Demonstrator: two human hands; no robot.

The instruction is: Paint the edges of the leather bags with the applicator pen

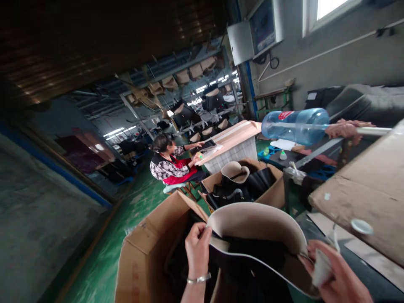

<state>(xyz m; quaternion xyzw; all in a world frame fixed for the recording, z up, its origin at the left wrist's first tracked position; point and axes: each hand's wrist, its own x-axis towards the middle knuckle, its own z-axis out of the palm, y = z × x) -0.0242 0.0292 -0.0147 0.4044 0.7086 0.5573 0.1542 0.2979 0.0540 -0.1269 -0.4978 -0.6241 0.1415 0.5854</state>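
Observation:
A black bag point(260, 231) with a pale beige lining hangs in front of me, its wide mouth facing up. My left hand point(198, 242), with a silver bracelet at the wrist, pinches the rim at the bag's left end between thumb and fingers. At the right end, my right hand point(334, 265) has its fingers closed on the rim. A small whitish object point(322, 268) is also held in that hand; its kind is unclear. Just left of the bag stands an open cardboard box point(142, 244) with dark items inside. The bag's lower part is lost in shadow.
Beyond, another cardboard box point(273, 193) holds several black bags. A person point(172, 164) sits at a cardboard-topped table point(233, 136). A blue water jug point(295, 125) lies sideways at right. The cardboard-covered bench point(369, 193) edges close to my right hand, with a white lid point(362, 226) on it.

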